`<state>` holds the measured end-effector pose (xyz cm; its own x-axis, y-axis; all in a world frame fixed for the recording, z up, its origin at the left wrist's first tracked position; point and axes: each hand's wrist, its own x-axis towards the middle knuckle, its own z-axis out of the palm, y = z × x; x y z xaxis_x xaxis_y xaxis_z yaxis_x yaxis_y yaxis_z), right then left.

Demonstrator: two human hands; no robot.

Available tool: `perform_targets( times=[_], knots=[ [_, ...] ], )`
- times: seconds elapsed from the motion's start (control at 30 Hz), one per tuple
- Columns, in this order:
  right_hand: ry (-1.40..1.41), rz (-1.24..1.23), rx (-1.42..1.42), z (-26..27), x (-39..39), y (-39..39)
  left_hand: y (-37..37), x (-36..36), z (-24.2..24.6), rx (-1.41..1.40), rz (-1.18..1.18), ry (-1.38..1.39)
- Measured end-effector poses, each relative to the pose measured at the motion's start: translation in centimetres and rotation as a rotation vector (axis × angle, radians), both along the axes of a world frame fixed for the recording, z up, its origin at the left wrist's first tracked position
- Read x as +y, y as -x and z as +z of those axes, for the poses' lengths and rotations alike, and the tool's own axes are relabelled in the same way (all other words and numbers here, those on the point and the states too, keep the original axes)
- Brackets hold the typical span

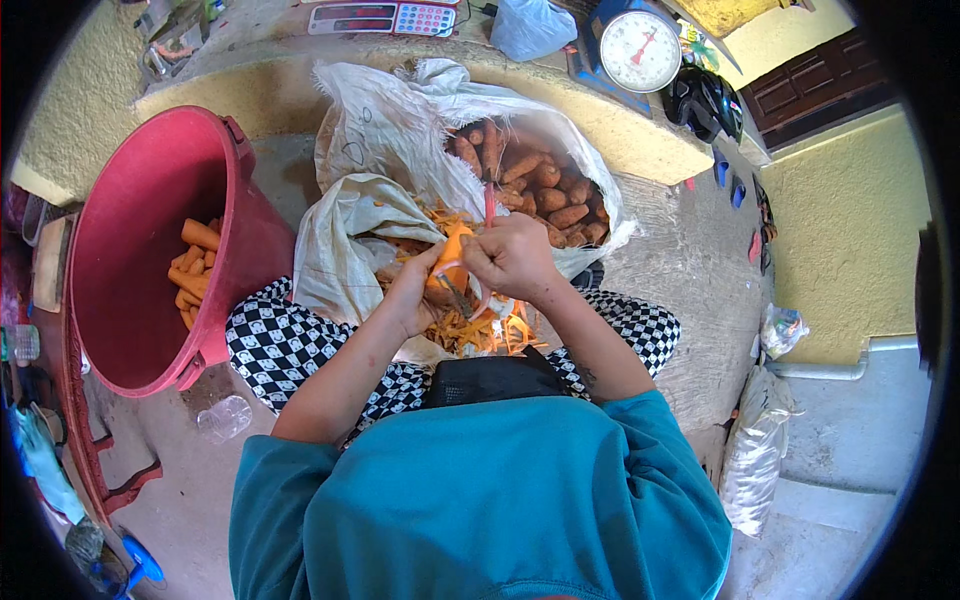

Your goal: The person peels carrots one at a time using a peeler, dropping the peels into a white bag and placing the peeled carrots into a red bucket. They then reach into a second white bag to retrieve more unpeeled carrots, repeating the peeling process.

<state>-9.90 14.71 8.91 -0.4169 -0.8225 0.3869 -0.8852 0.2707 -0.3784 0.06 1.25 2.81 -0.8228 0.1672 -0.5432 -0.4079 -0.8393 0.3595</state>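
Observation:
My left hand point(414, 294) grips a carrot point(454, 247) whose surface is bright orange near the top. In my right hand point(514, 253) is a Y-shaped vegetable peeler point(489, 206) with a pink-red handle, its blade end against the carrot. Orange peelings point(487, 330) lie in a heap beneath my hands, between my knees. Just beyond, an open white woven sack point(375, 135) holds many unpeeled, soil-stained carrots point(551, 199). To the left, a tilted red plastic tub point(124, 262) contains several peeled carrots point(196, 259).
A raised ledge point(660, 146) behind the sack carries a digital scale point(352, 19), a dial scale point(640, 51), a plastic bag point(532, 30) and a black helmet point(703, 103). A clear plastic cup point(225, 418) lies left on the floor. A filled white sack point(757, 450) stands at right.

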Motion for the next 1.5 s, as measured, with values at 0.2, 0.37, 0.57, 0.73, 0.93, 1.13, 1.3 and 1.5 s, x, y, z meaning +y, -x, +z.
perform_targets(
  times=[0.2, 0.37, 0.57, 0.73, 0.93, 1.13, 1.3, 1.5],
  knots=[
    [0.057, 0.007, 0.035, -1.2, -0.7, 0.8, -0.5, 0.1, 0.7, 0.062, 0.021, 0.001],
    [0.043, -0.053, 0.012, -1.8, -0.7, 2.2, -0.2, -0.2, 0.2, 0.072, 0.073, 0.054],
    [-0.192, -0.695, -0.219, -3.5, 3.7, 9.2, -0.8, -0.2, 1.2, 0.143, -0.107, -0.009],
    [-0.059, -0.694, -0.387, -2.9, 5.1, 7.9, -0.3, -0.6, -0.6, 0.214, -0.127, -0.182],
    [0.082, -0.261, -0.252, 0.4, 2.4, 1.9, 0.0, 0.2, -0.5, 0.099, -0.05, -0.092],
    [-0.037, -0.009, 0.041, 0.8, -0.3, -0.2, -0.4, -0.2, -0.6, 0.046, -0.069, 0.02],
    [-0.047, -0.002, 0.038, 0.6, -0.5, 0.5, -0.5, -0.1, 0.1, 0.071, -0.096, 0.051],
    [-0.338, -0.38, 0.123, -0.5, 1.7, 8.3, -1.4, 0.2, 0.7, 0.196, -0.118, 0.166]
  ],
)
